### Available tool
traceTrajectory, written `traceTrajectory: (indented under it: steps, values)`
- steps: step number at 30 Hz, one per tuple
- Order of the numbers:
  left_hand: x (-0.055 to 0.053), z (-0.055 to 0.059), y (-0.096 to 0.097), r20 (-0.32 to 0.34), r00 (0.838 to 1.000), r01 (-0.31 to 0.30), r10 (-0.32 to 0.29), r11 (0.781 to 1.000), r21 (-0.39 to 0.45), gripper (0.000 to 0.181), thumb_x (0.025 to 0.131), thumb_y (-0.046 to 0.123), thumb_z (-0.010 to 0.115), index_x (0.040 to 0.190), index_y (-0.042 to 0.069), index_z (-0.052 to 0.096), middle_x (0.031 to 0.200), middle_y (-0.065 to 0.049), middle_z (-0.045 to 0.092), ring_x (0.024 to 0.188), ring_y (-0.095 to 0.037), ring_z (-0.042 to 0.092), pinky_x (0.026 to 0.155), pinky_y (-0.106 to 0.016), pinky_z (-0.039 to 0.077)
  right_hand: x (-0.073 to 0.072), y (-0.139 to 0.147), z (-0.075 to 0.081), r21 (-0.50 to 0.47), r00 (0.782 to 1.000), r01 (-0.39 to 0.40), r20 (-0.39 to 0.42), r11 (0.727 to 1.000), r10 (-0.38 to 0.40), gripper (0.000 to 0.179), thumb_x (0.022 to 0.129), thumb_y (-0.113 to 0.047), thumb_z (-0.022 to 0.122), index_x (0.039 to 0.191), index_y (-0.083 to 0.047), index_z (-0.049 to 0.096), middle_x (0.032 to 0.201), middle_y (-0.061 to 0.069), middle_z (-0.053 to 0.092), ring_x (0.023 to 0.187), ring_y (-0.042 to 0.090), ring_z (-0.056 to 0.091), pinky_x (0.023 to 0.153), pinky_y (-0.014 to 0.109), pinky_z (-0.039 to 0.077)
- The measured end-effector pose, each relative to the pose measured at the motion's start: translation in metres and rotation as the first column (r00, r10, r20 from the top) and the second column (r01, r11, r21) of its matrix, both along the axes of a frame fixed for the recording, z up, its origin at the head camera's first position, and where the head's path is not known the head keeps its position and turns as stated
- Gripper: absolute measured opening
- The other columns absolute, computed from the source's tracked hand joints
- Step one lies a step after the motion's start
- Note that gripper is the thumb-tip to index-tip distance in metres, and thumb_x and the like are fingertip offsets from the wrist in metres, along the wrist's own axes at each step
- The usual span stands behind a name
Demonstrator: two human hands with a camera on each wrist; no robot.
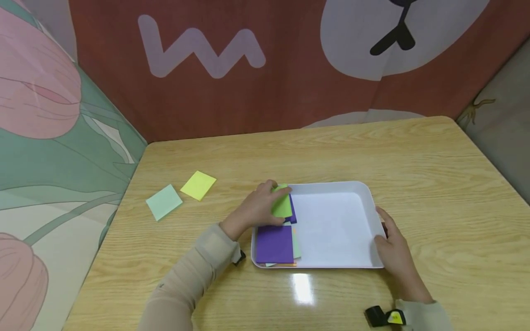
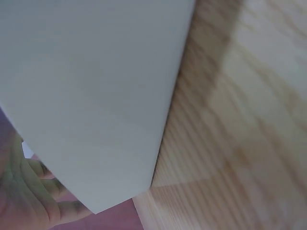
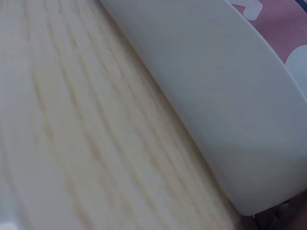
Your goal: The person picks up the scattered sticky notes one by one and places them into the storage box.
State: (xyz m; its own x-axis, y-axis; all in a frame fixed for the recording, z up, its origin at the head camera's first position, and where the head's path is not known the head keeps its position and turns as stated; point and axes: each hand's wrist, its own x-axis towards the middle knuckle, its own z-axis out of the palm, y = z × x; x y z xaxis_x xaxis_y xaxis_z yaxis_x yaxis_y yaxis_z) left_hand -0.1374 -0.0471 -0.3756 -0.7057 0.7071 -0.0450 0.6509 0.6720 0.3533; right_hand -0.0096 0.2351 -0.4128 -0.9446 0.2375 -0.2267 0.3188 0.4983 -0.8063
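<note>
In the head view a shallow white tray (image 1: 335, 225) lies on the wooden table. My left hand (image 1: 258, 207) is over its far left corner, thumb and fingers spread around the edges of a lime green sticky note (image 1: 283, 207). Under that note, dark purple paper (image 1: 293, 209) sticks out. Nearer the front, a purple sticky note (image 1: 274, 243) tops a pile with mint and orange edges showing. My right hand (image 1: 395, 250) grips the tray's right side, thumb at the rim. Both wrist views are mostly filled by the tray's outer wall (image 2: 96, 96).
On the table (image 1: 352, 151), left of the tray, lie a mint green sticky note (image 1: 164, 202) and a yellow sticky note (image 1: 198, 185). A red printed cloth (image 1: 290, 92) hangs along the table's far edge.
</note>
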Motion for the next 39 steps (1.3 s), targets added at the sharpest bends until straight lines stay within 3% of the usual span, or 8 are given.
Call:
traceTrajectory:
  steps: [15,29,39]
  values:
    - [0.001,-0.003,0.009,-0.112,0.994,-0.005,-0.014,0.986,-0.165,0.076,0.064,0.043,0.066,0.131,0.023,0.037,0.118,-0.013,0.037,0.099,-0.024,0.040,0.076,-0.039,0.039,0.002,0.001,0.000,0.026,0.998,-0.008,-0.064,1.000,0.010,0.061,0.082,0.001,0.027,0.139,-0.015,0.013,0.112,0.027,0.042,0.094,0.035,0.044,0.069,0.041,0.038]
    - [0.000,-0.007,0.014,-0.107,0.994,-0.012,-0.015,0.968,-0.251,0.075,0.067,0.047,0.064,0.132,0.024,0.035,0.120,-0.013,0.037,0.102,-0.025,0.040,0.085,-0.040,0.035,0.001,0.000,0.001,0.008,0.999,-0.005,-0.042,1.000,0.005,0.060,0.083,0.000,0.026,0.139,-0.015,0.011,0.117,0.028,0.039,0.099,0.037,0.041,0.074,0.045,0.036]
    - [0.002,-0.006,0.014,-0.167,0.983,0.018,-0.073,0.951,-0.310,0.073,0.070,0.048,0.062,0.132,0.021,0.036,0.120,-0.014,0.040,0.107,-0.029,0.041,0.090,-0.041,0.031,0.003,0.000,0.002,0.005,0.999,-0.008,-0.053,1.000,0.008,0.060,0.083,0.001,0.027,0.139,-0.015,0.012,0.117,0.028,0.039,0.099,0.036,0.042,0.073,0.043,0.036]
